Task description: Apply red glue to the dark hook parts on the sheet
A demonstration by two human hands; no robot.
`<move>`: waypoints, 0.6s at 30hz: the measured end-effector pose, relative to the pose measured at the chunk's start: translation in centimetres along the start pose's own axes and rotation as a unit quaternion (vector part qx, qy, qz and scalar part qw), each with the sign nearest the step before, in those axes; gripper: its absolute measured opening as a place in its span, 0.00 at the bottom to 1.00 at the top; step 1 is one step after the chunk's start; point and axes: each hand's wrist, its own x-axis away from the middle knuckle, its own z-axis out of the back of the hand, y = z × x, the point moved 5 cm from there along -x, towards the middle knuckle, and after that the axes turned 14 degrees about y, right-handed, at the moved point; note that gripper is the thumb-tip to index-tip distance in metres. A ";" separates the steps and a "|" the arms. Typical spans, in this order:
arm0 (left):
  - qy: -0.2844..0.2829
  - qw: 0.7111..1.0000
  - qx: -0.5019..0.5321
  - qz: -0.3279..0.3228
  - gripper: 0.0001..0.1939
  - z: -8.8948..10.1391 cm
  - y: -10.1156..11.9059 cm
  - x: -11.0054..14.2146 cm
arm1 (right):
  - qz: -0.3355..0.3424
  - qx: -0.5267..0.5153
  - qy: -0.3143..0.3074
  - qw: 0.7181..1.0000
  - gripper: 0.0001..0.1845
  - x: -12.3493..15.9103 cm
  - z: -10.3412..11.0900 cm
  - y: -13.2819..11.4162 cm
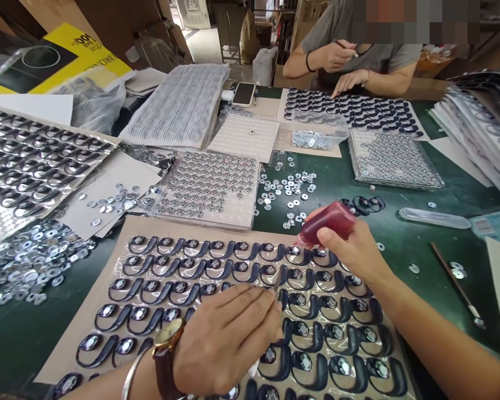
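Note:
My right hand point(358, 250) grips a small squeeze bottle point(327, 222) of dark red, tilted with its tip down to the left. Its tip is by the top row of a card sheet point(125, 233) lined with rows of dark curved ear-hook pieces point(241, 250), each bearing a shiny round disc. Over the middle of this sheet is my left hand point(233, 333), its fingers pressed together and curled. A thin clear point shows near the fingertips and a bit of white below the palm; what the hand holds is mostly hidden.
Loose metal washers point(37, 266) lie in a heap at left, with more beyond the sheet. Trays of discs point(208, 183) stand behind, beside a clear box point(319, 133). Across the table, a co-worker's hands point(345, 69) are over another sheet. A brown stick point(454, 278) lies at right.

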 end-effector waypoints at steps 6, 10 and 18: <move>0.017 1.000 -0.010 -0.019 0.11 -3.1 -0.9 -2.1 | 0.113 0.056 0.152 0.980 0.08 0.3 1.0 1.2; 0.009 0.999 -0.001 -0.034 0.10 -3.9 -1.2 -2.8 | 0.093 0.039 0.163 0.982 0.09 0.1 0.9 2.4; -0.012 0.997 -0.021 -0.073 0.14 -4.5 -0.1 -2.0 | 0.039 -0.009 0.086 0.996 0.09 0.3 -0.2 3.4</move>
